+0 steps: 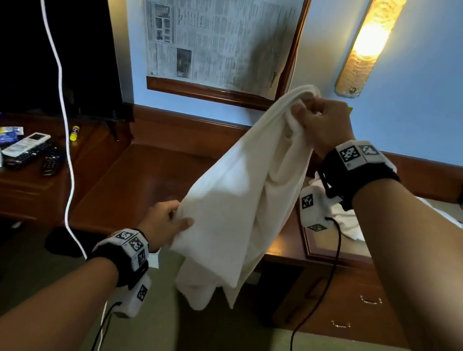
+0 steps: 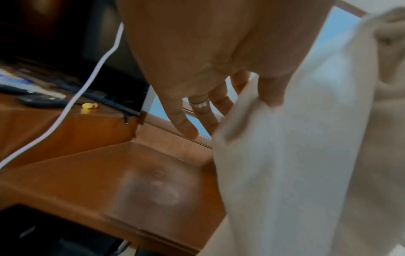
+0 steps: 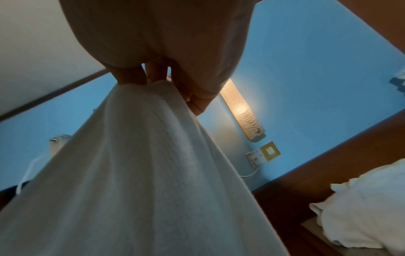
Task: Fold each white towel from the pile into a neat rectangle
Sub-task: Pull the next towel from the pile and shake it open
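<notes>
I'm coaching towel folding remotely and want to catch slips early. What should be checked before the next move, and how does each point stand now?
1. Right hand grips the towel at its top: ok.
2. Left hand pinches a lower edge: ok.
3. Towel spread flat between the hands: not ok, it hangs bunched.
4. Both hands at true corners: cannot tell.
5. Bare desk surface below for laying it down: ok.
6. Pile of towels apart from the held one: ok.
</notes>
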`<state>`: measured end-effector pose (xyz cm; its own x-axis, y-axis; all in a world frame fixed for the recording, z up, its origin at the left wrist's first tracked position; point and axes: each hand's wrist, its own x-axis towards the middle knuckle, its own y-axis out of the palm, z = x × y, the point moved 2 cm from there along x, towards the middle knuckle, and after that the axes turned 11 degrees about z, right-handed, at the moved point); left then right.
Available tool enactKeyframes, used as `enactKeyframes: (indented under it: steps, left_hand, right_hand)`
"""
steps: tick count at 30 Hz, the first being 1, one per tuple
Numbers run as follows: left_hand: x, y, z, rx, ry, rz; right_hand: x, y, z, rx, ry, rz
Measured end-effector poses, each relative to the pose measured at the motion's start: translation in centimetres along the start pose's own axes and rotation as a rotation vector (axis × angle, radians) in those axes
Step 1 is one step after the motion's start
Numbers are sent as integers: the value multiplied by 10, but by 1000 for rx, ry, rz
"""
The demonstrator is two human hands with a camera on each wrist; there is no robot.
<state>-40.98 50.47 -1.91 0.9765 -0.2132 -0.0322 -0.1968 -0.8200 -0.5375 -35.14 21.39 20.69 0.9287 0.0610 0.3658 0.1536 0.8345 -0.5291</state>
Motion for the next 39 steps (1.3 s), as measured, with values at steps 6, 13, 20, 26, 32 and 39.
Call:
enactKeyframes:
  steps: [6,13,20,26,32,39]
  left_hand:
    - [-18,-27,-4,-83,13,-193]
    - [-22,-27,-19,715,-126,-123]
    - [-18,-24,-22,666,-135,-62]
    - [-34,-10,-46,765,616,-220]
    - [-26,-10,-36,1180,418,-72]
    - [-31,-15,-24,1050,-39,279]
  right_hand:
    - [-8,-4,-44,-101,141,-18]
    - [-15,-2,-66,-234,185,20]
    - [-21,-13,-80,-333,257,-3]
    - [-30,-34,-97,-304,487,-108]
    - [-32,-24,-96,-256,527,-67]
    - [-33,-8,-98,-263,553,-59]
